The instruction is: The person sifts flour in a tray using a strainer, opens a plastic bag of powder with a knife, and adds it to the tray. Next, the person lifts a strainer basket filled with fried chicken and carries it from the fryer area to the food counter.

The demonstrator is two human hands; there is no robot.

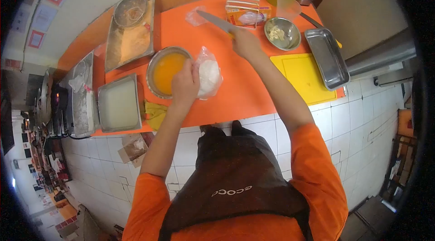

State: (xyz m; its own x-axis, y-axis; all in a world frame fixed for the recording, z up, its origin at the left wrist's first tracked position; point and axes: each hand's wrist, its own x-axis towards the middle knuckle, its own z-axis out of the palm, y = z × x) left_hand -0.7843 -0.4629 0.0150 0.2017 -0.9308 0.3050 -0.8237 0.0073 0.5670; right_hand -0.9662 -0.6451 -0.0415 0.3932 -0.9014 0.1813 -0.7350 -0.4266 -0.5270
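My right hand (246,43) is closed round the yellow handle of a knife (217,21), whose blade points to the upper left over the orange table. My left hand (186,81) is closed on the left side of a clear plastic bag (209,77) with something white inside; its fingertips are mostly hidden. That hand also overlaps the right rim of a metal bowl of orange-yellow liquid (166,72). A small piece of clear plastic (195,16) lies near the knife tip.
Left are a tray of orange-coloured powder (133,44) holding a strainer (130,10), a tray of pale liquid (120,105) and a yellow cloth (155,114). Right are a yellow cutting board (301,78), a metal tray (327,57), a bowl of pale pieces (282,34) and a white rack (244,1).
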